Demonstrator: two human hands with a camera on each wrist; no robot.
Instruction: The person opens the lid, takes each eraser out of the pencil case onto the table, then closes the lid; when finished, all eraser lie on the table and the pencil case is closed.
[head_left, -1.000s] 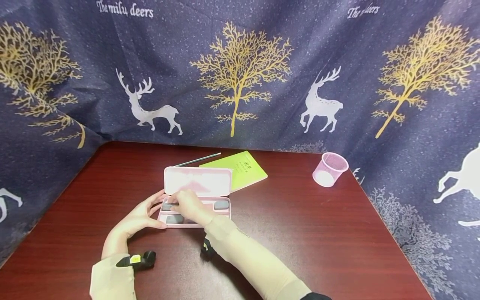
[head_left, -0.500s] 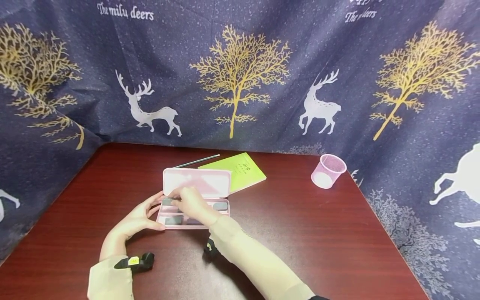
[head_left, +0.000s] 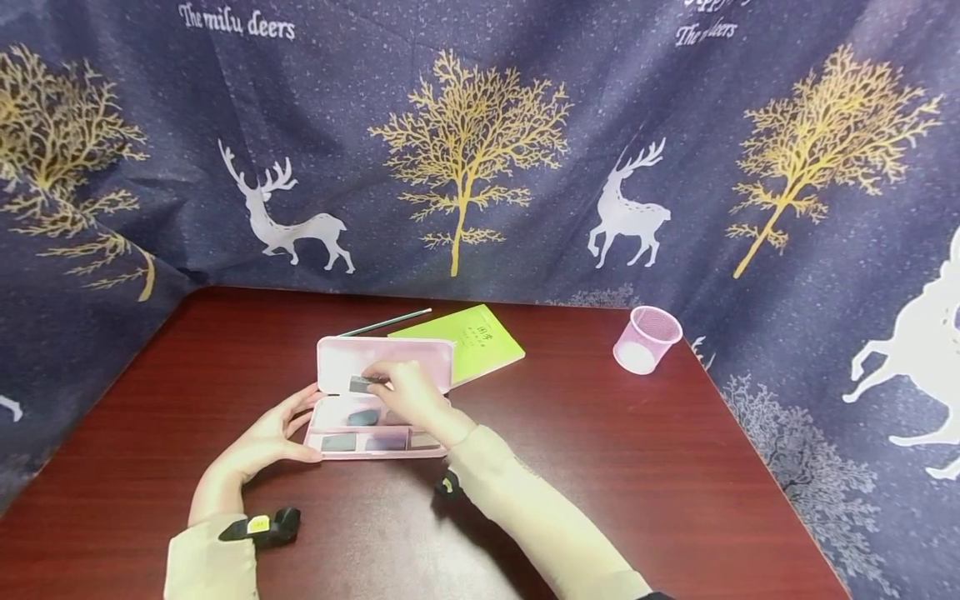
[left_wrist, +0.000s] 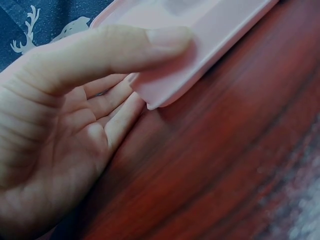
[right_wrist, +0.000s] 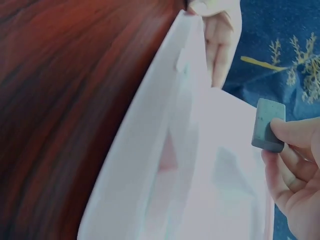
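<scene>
A pink pencil case (head_left: 311,437) lies with its lid (head_left: 337,362) raised. My left hand (head_left: 262,442) grips its left end, thumb at the front corner and the other fingers around the side and back. In the left wrist view the thumb lies over the case rim (left_wrist: 200,70). My right hand (head_left: 416,396) pinches a grey eraser (right_wrist: 269,125) between thumb and fingers, in the air in front of the lid. A grey block (head_left: 338,442) lies in the front compartment. In the back compartment, a dark bluish shape (head_left: 363,417) could be a block or a shadow.
Behind the case lie a yellow-green booklet (head_left: 480,337) and a thin pencil (head_left: 386,322). A pink mesh cup (head_left: 647,340) stands at the table's right back. A dark blue deer-patterned cloth (head_left: 555,242) hangs behind the reddish-brown table (head_left: 585,425).
My right hand has lifted the grey eraser from the left of the back compartment, up and rightward. The left hand keeps its grip on the case. The head view has shifted slightly.
</scene>
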